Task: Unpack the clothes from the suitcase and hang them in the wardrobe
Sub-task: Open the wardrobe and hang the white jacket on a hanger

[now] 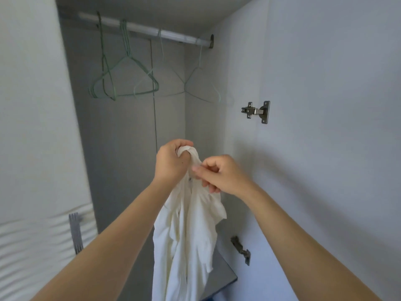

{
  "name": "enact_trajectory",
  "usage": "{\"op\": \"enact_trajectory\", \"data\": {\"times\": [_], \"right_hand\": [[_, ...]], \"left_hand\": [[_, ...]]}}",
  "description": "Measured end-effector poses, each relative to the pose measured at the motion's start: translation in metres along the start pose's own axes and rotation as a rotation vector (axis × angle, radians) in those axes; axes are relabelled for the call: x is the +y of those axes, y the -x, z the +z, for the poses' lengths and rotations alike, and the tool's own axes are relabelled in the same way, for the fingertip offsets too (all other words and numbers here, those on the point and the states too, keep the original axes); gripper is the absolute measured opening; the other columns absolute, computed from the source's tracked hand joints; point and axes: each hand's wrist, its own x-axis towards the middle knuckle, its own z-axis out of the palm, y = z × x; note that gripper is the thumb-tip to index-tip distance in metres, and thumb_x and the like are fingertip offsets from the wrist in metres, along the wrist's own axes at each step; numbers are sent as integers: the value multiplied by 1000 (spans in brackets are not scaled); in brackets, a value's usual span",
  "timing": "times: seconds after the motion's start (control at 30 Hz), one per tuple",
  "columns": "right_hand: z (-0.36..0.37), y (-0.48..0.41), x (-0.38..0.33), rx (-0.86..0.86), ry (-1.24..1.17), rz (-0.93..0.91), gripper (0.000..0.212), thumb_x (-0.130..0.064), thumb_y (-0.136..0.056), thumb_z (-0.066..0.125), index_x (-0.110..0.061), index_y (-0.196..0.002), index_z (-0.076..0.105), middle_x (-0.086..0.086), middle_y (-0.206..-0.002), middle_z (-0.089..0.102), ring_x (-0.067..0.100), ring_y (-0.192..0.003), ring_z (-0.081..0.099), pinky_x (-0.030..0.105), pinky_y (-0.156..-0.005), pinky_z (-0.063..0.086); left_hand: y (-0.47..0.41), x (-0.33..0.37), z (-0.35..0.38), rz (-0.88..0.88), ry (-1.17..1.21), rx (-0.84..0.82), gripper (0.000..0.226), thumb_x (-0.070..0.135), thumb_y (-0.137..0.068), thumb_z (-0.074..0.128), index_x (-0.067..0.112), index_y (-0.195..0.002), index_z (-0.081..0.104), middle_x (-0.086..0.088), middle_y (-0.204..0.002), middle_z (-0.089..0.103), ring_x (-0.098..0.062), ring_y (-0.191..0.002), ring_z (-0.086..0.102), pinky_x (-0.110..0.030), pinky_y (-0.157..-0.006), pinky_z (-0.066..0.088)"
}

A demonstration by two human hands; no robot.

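- In front of the open wardrobe (121,148), at the middle of the view, a white garment (186,231) is held up by both hands.
- The top of the garment is bunched inside the left hand (170,161), whose fingers are curled tightly round the cloth.
- Just beside it, the right hand (221,175) is set against the same bunch; a fold of cloth is pinched between its thumb and forefinger, and the other fingers are curled under.
- The rest of the garment is left hanging loosely between the two forearms, and its lower edge is cut off by the bottom of the view.
- High in the wardrobe, a white rail (152,30) is fixed from the upper left to the right side wall.
- Several green wire hangers (123,83) are hung close together on the left half of the rail.
- A paler hanger (202,83) is hung near the right end, apart from that cluster.
- On the right, where the side wall meets the open door, an upper hinge (257,111) and a lower hinge (240,249) are mounted.
- A grey shelf (225,276) is seen low down, just behind the hanging cloth.
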Motion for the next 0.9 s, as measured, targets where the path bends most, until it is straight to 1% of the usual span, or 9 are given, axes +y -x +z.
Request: {"op": "enact_trajectory", "data": {"times": [0.1, 0.23, 0.33, 0.4, 0.47, 0.57, 0.67, 0.77, 0.9], "right_hand": [[13, -10, 6, -85, 110, 37, 21, -32, -82, 73, -13, -78, 66, 0, -67, 69, 11, -51, 63, 24, -51, 51], [28, -21, 22, 24, 101, 93, 26, -29, -72, 81, -16, -74, 58, 4, -69, 70, 24, -64, 69, 39, -64, 57], [31, -24, 24, 19, -54, 172, 24, -19, -73, 81, -15, -80, 59, 2, -72, 66, 19, -62, 66, 28, -54, 55], [31, -24, 23, -5, -186, 243, 19, -15, -77, 78, -15, -81, 59, 1, -71, 62, 11, -55, 58, 18, -47, 48], [31, -23, 22, -33, -275, 302, 14, -13, -82, 73, -15, -81, 59, -1, -69, 58, 8, -53, 52, 14, -45, 45], [32, -22, 25, -108, -264, 353, 11, -20, -88, 67, -18, -80, 60, -4, -72, 60, 5, -56, 53, 13, -48, 46], [32, -21, 28, -178, -357, 426, 11, -25, -86, 69, -18, -81, 62, -6, -69, 63, 3, -53, 55, 15, -52, 48], [32, -18, 29, -255, -363, 480, 16, -27, -80, 76, -17, -79, 63, -7, -66, 67, 3, -56, 61, 16, -54, 51], [32, -17, 29, -270, -314, 483, 15, -26, -79, 77, -17, -79, 65, -4, -69, 70, 4, -60, 65, 17, -60, 53]], "left_hand": [[-7, -4, 4, -4, -33, 33, 33, -2, -82, 46, 15, -101, 68, 4, -92, 65, -12, -89, 60, -23, -79, 47], [-13, -9, 5, -23, -29, 19, 32, -1, -84, 46, 18, -98, 67, 7, -90, 63, -11, -87, 58, -20, -75, 44], [-16, -13, 5, -28, -14, 6, 32, -1, -83, 45, 20, -96, 65, 9, -90, 63, -10, -87, 58, -20, -74, 45], [-17, -15, 4, -7, 0, -19, 35, -4, -83, 42, 21, -95, 63, 12, -91, 62, -8, -86, 57, -15, -71, 45], [-18, -18, 2, 24, -8, -58, 37, -7, -83, 37, 20, -92, 61, 12, -87, 60, -5, -80, 55, -10, -64, 43], [-18, -20, 2, 43, -21, -97, 37, -9, -82, 35, 16, -85, 63, 7, -79, 61, -7, -69, 53, -12, -57, 42], [-20, -20, 2, 29, 1, -43, 37, -8, -81, 36, 17, -82, 63, 4, -77, 62, -7, -65, 54, -14, -55, 43], [-21, -19, 0, 9, 20, -12, 38, -9, -81, 35, 17, -79, 62, 4, -71, 61, 0, -53, 51, -13, -49, 42], [-19, -15, 1, 12, 34, 4, 38, -10, -81, 34, 14, -82, 64, 5, -70, 61, 5, -50, 51, -10, -47, 40]]}}
